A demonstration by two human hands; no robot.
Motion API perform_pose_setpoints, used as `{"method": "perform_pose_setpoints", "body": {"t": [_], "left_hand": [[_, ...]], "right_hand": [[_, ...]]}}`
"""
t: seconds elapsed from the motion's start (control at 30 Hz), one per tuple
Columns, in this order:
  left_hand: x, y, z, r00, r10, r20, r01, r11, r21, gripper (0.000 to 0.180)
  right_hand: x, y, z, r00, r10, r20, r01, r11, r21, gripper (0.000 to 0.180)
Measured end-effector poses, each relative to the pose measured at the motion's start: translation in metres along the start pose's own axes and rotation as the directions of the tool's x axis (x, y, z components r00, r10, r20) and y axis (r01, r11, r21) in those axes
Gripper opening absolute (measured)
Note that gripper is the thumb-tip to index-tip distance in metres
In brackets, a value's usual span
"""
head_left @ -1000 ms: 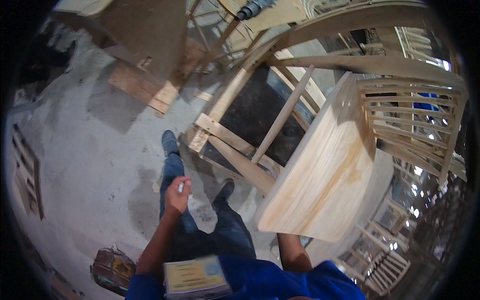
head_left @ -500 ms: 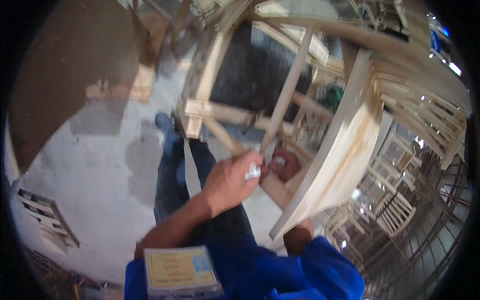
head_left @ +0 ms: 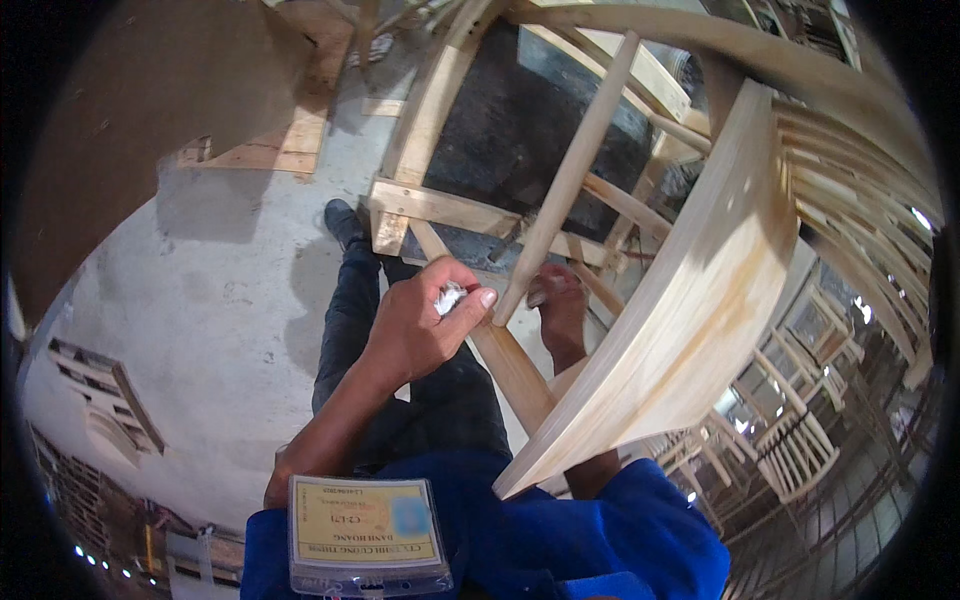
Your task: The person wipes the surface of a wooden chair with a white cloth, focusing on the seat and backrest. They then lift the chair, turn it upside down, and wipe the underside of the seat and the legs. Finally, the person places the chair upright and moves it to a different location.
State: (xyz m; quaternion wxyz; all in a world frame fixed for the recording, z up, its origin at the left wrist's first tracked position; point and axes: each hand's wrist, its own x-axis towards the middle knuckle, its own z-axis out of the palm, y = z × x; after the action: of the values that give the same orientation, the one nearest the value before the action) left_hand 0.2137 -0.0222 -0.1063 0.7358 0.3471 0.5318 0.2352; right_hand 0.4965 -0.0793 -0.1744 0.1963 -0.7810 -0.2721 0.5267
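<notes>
"Just right of the left hand (head_left: 412, 325), is that a round wooden rung (head_left: 575, 180)?"

"Yes. That hand pinches a white wad (head_left: 449, 297); the right hand (head_left: 560, 300), across the rung, curls, contents unclear. They're farther apart than half a second ago."

"Any writing?"

"Print on a yellow badge (head_left: 345, 535), below the left hand."

The head-mounted fisheye camera is looking steeply downward from the wearer's head, close to the wooden chair seat (head_left: 690, 310). Its view is centering just left of the seat, covering floor (head_left: 225, 310) farther left, and bending straight edges toward the rim.
</notes>
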Motion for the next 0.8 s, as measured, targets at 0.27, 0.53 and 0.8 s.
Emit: {"method": "perform_pose_setpoints", "body": {"t": [0.27,0.53,0.8], "left_hand": [[-0.009,-0.013,0.042,0.982,-0.027,-0.186,0.048,0.993,0.108,0.024],[0.010,-0.061,0.014,0.979,-0.145,-0.144,0.106,0.963,-0.248,0.030],[0.006,-0.126,-0.110,0.888,-0.427,-0.172,0.460,0.807,0.371,0.040]], "right_hand": [[0.058,-0.122,0.094,0.791,-0.538,0.293,-0.330,0.028,0.943,0.039],[0.025,-0.121,0.077,0.973,-0.214,0.087,0.001,0.378,0.926,0.035],[-0.041,-0.043,0.049,0.932,-0.024,0.363,-0.186,0.826,0.532,0.041]]}}
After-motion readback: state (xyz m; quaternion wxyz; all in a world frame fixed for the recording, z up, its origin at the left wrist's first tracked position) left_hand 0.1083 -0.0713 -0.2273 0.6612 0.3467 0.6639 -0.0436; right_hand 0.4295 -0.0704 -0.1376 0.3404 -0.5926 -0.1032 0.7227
